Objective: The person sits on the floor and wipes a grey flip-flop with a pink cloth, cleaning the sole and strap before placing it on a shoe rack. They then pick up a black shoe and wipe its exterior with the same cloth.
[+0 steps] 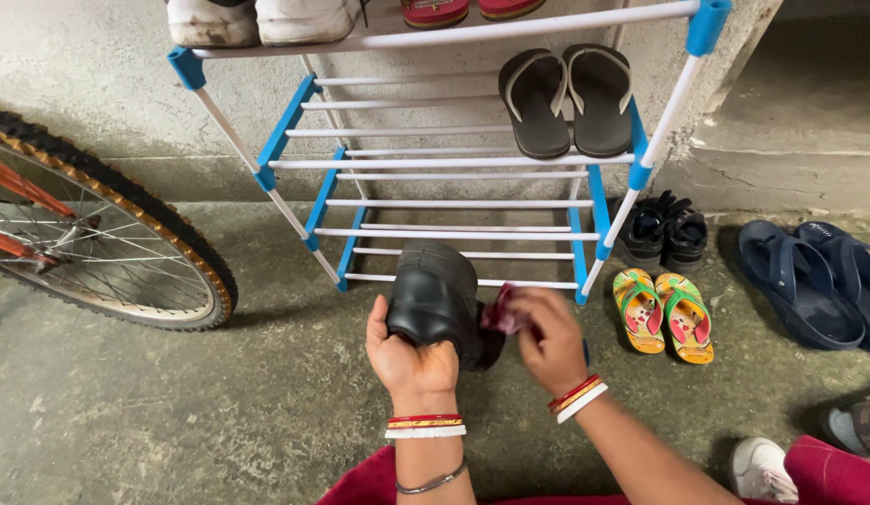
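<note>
Landmark: blue-and-white shoe rack [454,164], standing on a concrete floor [173,411] against the wall.

Left of the rack: a bicycle wheel [98,234], well apart from the work. On the rack's middle shelf: a pair of black flip-flops [566,98]. Right of the rack, on the floor: navy sandals [819,281], small black shoes [664,229], and yellow-green child's flip-flops [664,313] just beside the rack's front right leg.

Directly in front of the rack's lowest rail: a black leather shoe [440,299], held off the floor. The left hand [412,360] is wrapped around its heel end, fingers closed on it. The right hand [552,341] is pinched tight on a small dark red cloth [503,313], pressed to the shoe's side.

Assessment: the shoe appears light and moderately stiff, with a smooth upper likely slippery if polished. The heel counter, the firmest part, looks the soundest hold. The cloth is soft and limp.
</note>
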